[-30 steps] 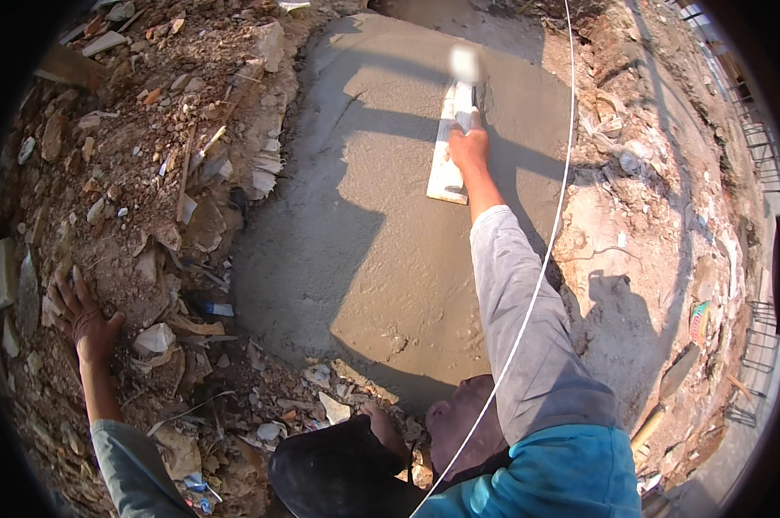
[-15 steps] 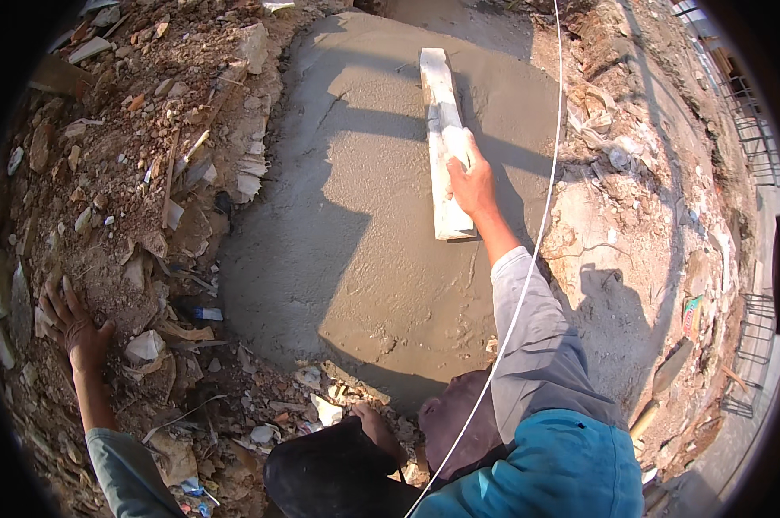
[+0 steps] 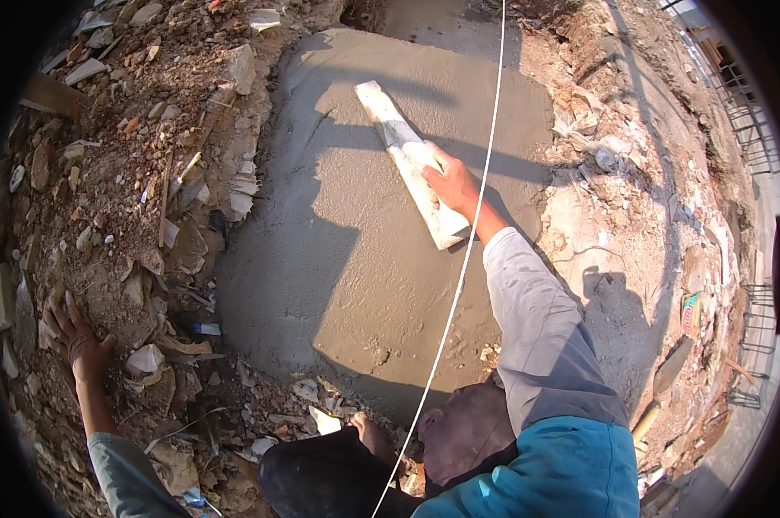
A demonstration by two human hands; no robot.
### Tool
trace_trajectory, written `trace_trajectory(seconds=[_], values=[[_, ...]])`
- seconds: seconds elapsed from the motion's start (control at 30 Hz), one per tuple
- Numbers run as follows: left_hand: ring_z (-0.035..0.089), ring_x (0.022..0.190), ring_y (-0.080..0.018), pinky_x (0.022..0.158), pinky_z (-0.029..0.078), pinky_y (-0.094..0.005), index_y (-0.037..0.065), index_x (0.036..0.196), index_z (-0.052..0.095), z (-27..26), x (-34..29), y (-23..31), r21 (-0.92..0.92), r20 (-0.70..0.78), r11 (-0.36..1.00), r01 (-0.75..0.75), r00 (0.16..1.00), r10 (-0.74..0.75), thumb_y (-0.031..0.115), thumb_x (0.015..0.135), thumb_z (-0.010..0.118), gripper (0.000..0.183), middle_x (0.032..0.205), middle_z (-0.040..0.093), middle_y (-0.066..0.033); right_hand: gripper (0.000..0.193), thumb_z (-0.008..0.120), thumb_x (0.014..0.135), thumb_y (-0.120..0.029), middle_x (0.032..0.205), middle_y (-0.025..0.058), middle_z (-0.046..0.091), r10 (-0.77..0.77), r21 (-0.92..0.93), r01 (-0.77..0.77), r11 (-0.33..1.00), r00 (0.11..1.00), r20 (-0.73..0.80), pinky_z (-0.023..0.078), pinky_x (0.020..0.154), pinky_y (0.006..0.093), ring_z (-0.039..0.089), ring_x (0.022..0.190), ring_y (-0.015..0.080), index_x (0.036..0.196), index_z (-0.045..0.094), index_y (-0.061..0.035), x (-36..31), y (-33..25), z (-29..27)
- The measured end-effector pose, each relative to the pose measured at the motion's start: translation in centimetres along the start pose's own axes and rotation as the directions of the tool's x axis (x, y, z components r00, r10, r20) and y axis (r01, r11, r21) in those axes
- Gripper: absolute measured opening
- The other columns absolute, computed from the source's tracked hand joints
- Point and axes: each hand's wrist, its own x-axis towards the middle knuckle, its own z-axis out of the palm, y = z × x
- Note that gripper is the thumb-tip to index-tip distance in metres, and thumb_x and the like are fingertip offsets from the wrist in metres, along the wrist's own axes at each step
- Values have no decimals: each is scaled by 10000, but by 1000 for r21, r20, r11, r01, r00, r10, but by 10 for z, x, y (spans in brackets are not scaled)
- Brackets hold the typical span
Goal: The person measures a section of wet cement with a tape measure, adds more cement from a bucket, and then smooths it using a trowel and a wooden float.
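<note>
My right hand (image 3: 456, 187) is wrapped round the grip of a long, pale float (image 3: 388, 123), smeared with grey mortar. The float lies on a patch of wet concrete (image 3: 390, 276), slanting from upper left to lower right. Smooth grey concrete surrounds it, coarser toward the near side. Over at the far left, my left hand (image 3: 81, 345) rests on the rubble bank with its fingers spread, holding nothing. Part of the float's handle is hidden by my right hand.
Loose rubble (image 3: 122, 233) with stones and broken pieces borders the concrete on the left. A white string (image 3: 459, 293) crosses in front of my right arm. To the right are a trowel (image 3: 666, 380) on the dirt and steel rebar cages (image 3: 757, 332). My knees are at the near edge.
The float has turned anticlockwise, its far end swinging left and nearer, as my right hand moved slightly left and nearer. My left hand stays on the rubble.
</note>
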Motion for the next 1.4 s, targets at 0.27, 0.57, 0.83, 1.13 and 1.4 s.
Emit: trace_trajectory(seconds=[0.27,0.57,0.83,1.13,1.4], values=[[-97,1470,-363,1137,-18,-611,186,1538,54,-5,2,6,-1,-9,1000,7,1000,-7,274,587,833,1234,1602,-68,-130,410,589,933,-279,714,69,544,264,201,-198,959,880,-396,484,431,317,545,519,150,1205,519,19,70,15,-65],[-84,1477,-329,1152,-17,-577,207,1543,47,6,3,1,-2,-49,1000,6,999,-6,254,597,833,1230,1608,-57,-102,421,598,927,-294,692,66,526,226,-83,-222,972,973,48,473,416,319,535,486,154,1141,548,65,46,-21,0],[-79,1479,-317,1152,-5,-581,208,1542,60,2,8,5,50,87,995,89,992,-93,259,589,826,1223,1608,-51,-96,629,619,882,-290,1254,298,567,-61,-233,218,948,841,538,411,1031,379,580,1166,343,1350,438,90,-90,-2,30],[-78,1476,-333,1143,22,-608,204,1543,48,14,6,-4,5,-63,1000,-7,998,7,291,612,837,1223,1608,-54,-94,301,542,940,-137,720,31,525,191,202,-110,973,879,-438,473,422,289,519,509,116,1204,523,7,-89,36,-80],[-47,1479,-342,1149,30,-592,196,1543,67,24,10,-7,60,-17,998,26,1000,-25,325,576,845,1248,1610,-18,-103,316,554,932,-198,693,102,550,277,286,-130,949,775,-568,477,411,350,548,473,196,1131,509,43,8,53,-135]])
